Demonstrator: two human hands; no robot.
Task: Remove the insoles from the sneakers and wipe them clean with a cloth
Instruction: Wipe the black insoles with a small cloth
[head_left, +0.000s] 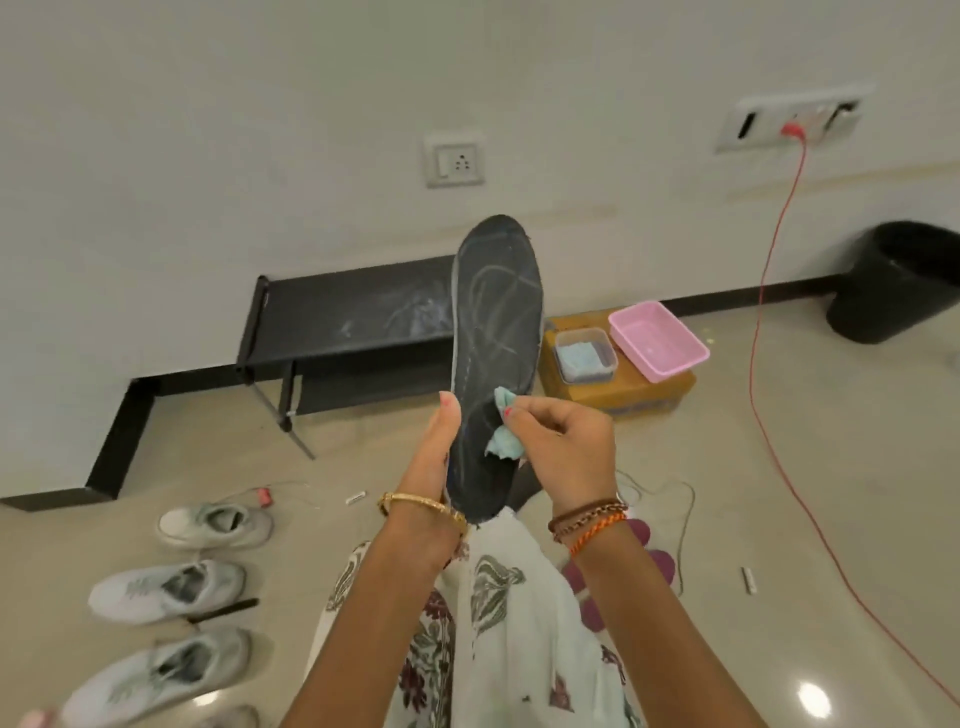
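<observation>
Fingers of the right hand: curled, pinching a bunched pale-blue cloth against the insole's face, likely so the wad gives a firm rubbing pad.
Fingers of the left hand: mostly hidden behind the insole; thumb laid straight up its left edge, gripping the heel end, apparently to hold it steady against the wiping.
Insole: held upright in the air above the lap, toe end up; dark, thin, flexible-looking, foot-shaped, streaked with pale chalky scuffs over the toe half.
Sneakers: white, mesh-like uppers, lined up on the floor toward its left edge, openings upward.
Clear tub with blue folded content and pink plastic tray: both on a cardboard box by the wall.
Black bench: low, dusty-marked, against the wall.
</observation>
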